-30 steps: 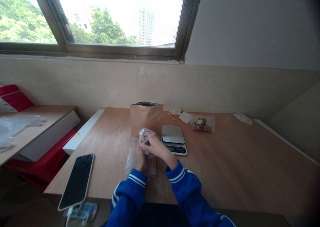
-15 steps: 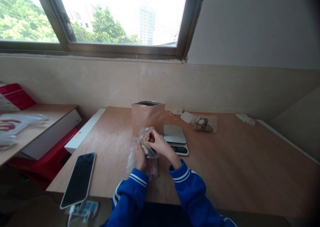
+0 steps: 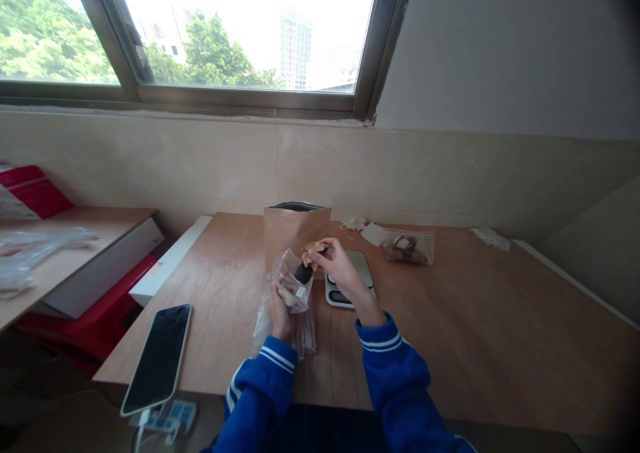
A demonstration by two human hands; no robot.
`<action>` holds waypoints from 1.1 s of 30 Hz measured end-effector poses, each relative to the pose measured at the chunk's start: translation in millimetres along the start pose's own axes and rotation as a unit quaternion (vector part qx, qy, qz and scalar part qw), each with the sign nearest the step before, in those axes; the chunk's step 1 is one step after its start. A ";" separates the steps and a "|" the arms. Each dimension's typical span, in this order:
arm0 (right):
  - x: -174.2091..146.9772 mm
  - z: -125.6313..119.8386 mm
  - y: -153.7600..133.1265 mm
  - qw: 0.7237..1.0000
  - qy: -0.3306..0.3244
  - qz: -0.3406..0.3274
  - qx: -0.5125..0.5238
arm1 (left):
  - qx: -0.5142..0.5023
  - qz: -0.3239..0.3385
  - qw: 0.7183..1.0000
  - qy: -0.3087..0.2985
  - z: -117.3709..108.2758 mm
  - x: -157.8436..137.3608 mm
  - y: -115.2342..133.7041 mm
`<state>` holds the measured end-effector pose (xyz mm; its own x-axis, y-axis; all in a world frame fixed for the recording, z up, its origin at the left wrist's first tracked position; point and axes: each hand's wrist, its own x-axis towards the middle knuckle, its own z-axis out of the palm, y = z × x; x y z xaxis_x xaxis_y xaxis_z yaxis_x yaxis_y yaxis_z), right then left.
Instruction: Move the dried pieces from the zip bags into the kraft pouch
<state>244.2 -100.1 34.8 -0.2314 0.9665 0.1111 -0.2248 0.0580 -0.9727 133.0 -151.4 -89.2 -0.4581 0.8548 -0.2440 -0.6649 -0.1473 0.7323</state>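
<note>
My left hand [image 3: 281,310] grips a clear zip-lock bag [image 3: 287,270] with some pale pieces inside, tilted with its mouth up and to the right. Between the thumb and fingers of my right hand [image 3: 343,266] is a brown, wrinkled dried slice [image 3: 313,250], just above the bag's mouth. A dark piece [image 3: 303,273] shows directly below the slice, at the bag's opening; I cannot tell whether my fingers hold it too. Under my hands lies a stack of empty zip-lock bags [image 3: 305,336]. A digital scale [image 3: 357,263] is partly covered by my right hand and forearm.
Behind my hands stands an open brown paper pouch [image 3: 295,223]. A filled zip-lock bag [image 3: 409,250] lies back right, near crumpled white scraps [image 3: 354,224]. A phone [image 3: 159,353] overhangs the front left edge above a power strip [image 3: 177,416]. Plastic bags [image 3: 30,256] cover part of the left table.
My right hand has moved up and right out of the bag, bringing the brown slice into view. The scale has shifted slightly left. Another person's hand at far left is no longer clearly visible.
</note>
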 end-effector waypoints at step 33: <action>117.6 48.9 -45.9 0.909 -0.063 -0.348 -0.219 | -0.031 0.010 0.999 -0.003 -0.9 -0.2 -1.0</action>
<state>181.0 -1.3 102.4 -0.2909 0.6228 0.7263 0.0346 0.7655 -0.6425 133.2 -151.8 -90.4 -0.4685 0.8543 -0.2250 -0.6911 -0.1957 0.6958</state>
